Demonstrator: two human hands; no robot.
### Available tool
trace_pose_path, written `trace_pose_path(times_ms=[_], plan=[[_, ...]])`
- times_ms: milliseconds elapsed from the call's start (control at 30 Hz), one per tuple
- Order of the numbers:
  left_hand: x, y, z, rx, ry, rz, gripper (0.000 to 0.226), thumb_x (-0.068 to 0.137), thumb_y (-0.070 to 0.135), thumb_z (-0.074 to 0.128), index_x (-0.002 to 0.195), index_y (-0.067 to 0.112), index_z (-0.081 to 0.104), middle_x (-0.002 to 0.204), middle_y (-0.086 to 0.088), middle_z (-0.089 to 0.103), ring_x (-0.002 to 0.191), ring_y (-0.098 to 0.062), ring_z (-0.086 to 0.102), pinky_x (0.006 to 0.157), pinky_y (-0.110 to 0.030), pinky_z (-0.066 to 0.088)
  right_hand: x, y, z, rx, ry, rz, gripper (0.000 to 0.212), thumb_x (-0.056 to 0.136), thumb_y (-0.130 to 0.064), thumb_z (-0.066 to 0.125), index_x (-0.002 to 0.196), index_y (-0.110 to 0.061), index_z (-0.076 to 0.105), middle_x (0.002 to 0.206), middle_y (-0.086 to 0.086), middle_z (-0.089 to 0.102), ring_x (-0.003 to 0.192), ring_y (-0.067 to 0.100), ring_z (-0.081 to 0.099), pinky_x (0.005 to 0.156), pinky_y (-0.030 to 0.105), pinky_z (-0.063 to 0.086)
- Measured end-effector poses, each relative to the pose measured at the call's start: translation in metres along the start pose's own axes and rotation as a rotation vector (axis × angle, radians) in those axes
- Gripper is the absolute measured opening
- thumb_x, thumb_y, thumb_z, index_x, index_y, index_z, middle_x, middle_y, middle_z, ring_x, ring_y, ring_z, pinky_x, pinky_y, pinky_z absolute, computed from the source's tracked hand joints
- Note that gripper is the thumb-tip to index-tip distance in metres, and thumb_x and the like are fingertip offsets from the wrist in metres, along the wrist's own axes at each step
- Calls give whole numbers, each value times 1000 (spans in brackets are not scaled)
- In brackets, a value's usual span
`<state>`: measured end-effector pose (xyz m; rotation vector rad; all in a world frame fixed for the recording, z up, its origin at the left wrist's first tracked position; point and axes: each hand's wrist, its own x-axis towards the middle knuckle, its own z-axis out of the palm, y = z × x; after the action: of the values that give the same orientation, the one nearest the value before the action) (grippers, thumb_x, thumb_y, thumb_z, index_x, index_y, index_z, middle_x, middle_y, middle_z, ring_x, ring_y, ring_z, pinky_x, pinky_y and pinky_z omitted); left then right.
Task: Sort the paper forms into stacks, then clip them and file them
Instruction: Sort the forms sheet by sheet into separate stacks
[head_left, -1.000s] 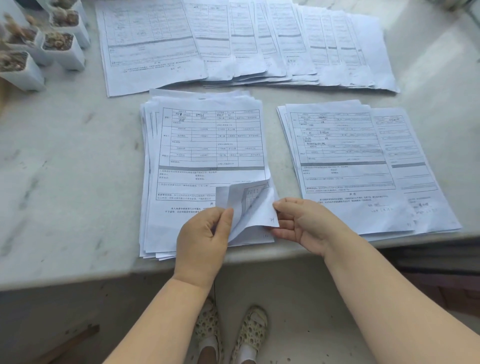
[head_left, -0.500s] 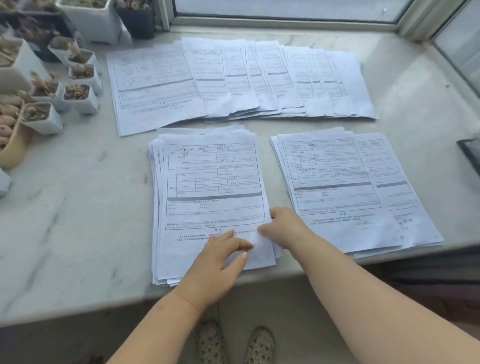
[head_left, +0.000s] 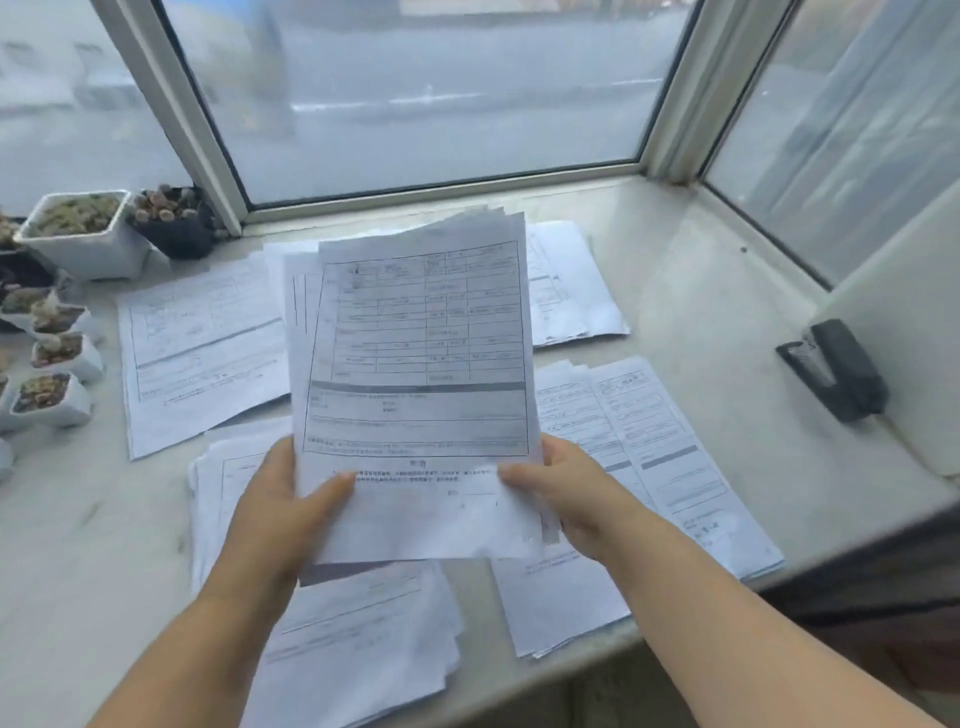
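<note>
This looks like a windowsill corner of a home or small office pressed into use for paperwork. The work surface is a pale marble sill (head_left: 701, 312) set into a bay of aluminium-framed windows (head_left: 415, 104), with a blurred street outside. Small white pots of succulents (head_left: 78, 228) and a dark pot (head_left: 176, 223) crowd the left end, the sort of thing kept on a sill at home. Printed forms (head_left: 202, 343) lie spread across the stone in several piles, and a black stapler (head_left: 836, 369) sits at the right, against a white wall.
</note>
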<state>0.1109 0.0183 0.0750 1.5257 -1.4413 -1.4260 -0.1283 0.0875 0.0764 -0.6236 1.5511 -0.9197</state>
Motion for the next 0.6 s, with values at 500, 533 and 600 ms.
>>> trace_pose_path(times_ms=[500, 533, 600], plan=[[26, 29, 263, 316, -38, 89, 36, 90, 10, 60, 117, 32, 54, 115, 21, 55, 106, 4, 53, 97, -27, 45, 107, -48, -329, 70, 778, -99, 30, 93, -10, 52, 116, -25, 61, 107, -4, 64, 94, 18, 62, 80, 29, 50], [33, 34, 274, 335, -33, 101, 36, 90, 12, 60, 119, 33, 53, 117, 22, 54, 108, 4, 52, 98, -27, 44, 114, -56, -342, 30, 818, -107, 27, 92, -11, 51, 110, -28, 61, 105, -4, 64, 92, 19, 63, 77, 30, 52], [54, 45, 295, 401, -27, 168, 39, 90, 16, 61, 124, 32, 50, 121, 21, 51, 112, 4, 49, 98, -22, 39, 129, -72, -365, -105, 901, -144, 25, 89, -10, 48, 103, -26, 62, 100, -2, 63, 89, 24, 62, 73, 31, 51]])
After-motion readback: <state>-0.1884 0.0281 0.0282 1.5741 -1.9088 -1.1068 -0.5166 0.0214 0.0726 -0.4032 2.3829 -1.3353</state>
